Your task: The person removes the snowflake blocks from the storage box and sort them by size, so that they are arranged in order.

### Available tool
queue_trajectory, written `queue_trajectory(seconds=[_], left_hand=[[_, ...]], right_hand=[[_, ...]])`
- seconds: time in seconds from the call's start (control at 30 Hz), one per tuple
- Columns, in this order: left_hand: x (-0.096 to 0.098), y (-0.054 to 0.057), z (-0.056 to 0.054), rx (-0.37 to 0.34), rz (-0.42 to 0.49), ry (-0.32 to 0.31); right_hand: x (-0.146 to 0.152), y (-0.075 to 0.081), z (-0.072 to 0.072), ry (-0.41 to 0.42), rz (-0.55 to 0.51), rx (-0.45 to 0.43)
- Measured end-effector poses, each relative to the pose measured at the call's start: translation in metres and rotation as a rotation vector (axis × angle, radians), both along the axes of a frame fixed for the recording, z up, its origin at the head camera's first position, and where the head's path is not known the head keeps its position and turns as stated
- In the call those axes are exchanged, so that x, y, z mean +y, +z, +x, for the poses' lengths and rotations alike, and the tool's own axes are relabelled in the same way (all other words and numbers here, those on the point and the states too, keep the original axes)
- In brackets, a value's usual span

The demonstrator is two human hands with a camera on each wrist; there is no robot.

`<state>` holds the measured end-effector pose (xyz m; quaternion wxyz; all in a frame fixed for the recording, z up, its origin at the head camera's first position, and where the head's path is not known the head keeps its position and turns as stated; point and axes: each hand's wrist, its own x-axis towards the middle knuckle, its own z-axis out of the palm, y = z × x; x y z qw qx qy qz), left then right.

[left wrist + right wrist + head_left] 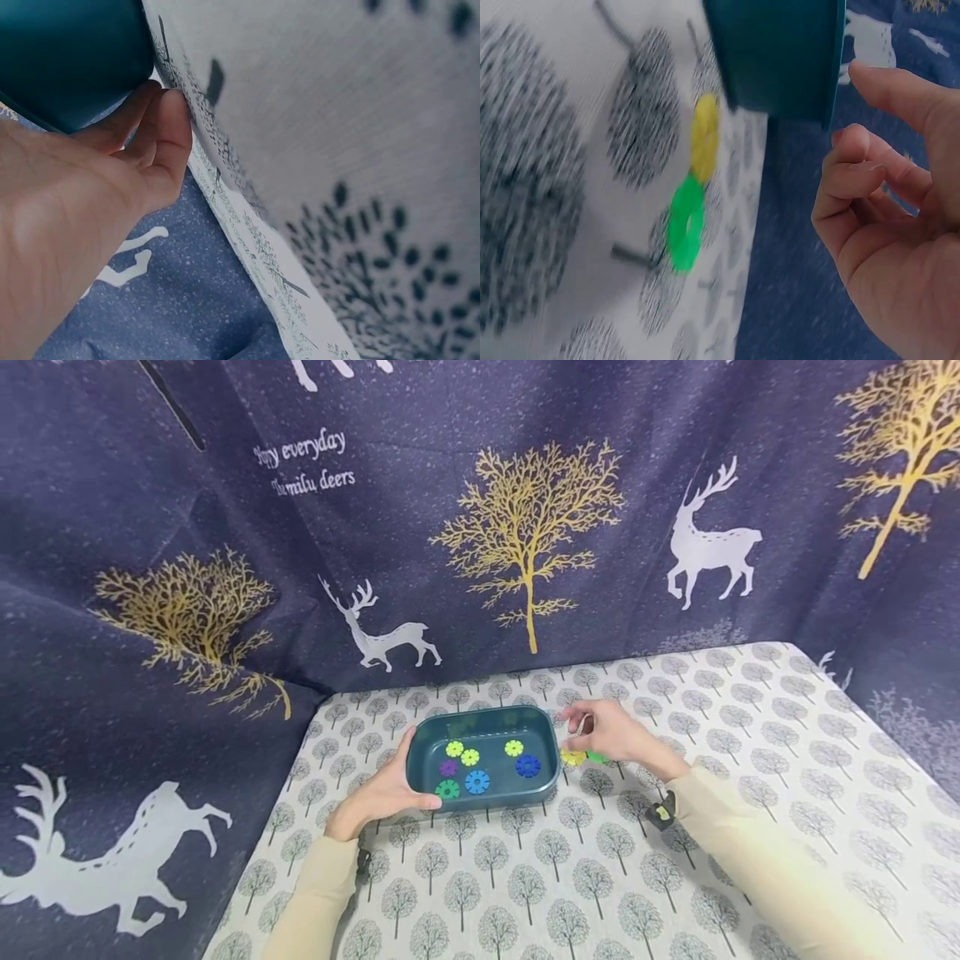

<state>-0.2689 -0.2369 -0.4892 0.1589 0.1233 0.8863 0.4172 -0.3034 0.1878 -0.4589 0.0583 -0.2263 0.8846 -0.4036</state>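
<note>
1. On the tree-print tablecloth, the left hand grips the teal tray holding seven flower discs; the head view alone shows these.
2. Right hand: fingers loosely curled, empty, above the yellow disc and green disc beside the tray; the right wrist view is blurred.

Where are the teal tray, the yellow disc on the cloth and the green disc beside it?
teal tray (551, 739): head view, right rim.
yellow disc (704, 136): right wrist view, its middle.
green disc (686, 223): right wrist view, its ring.

I count one teal tray holding seven snowflake discs, two more discs on the tablecloth, and two hands.
</note>
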Motion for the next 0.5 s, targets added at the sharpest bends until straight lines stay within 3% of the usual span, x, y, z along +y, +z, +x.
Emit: queue_trajectory(seconds=[0.27, 0.5], left_hand=[[0.001, 0.0, 0.001, -0.005, -0.005, -0.005], [-0.001, 0.003, 0.001, -0.02, -0.006, 0.029]], right_hand=[[-0.036, 0.005, 0.01, 0.06, 0.029, 0.053], [-0.068, 0.009, 0.008, 0.132, 0.097, 0.054]])
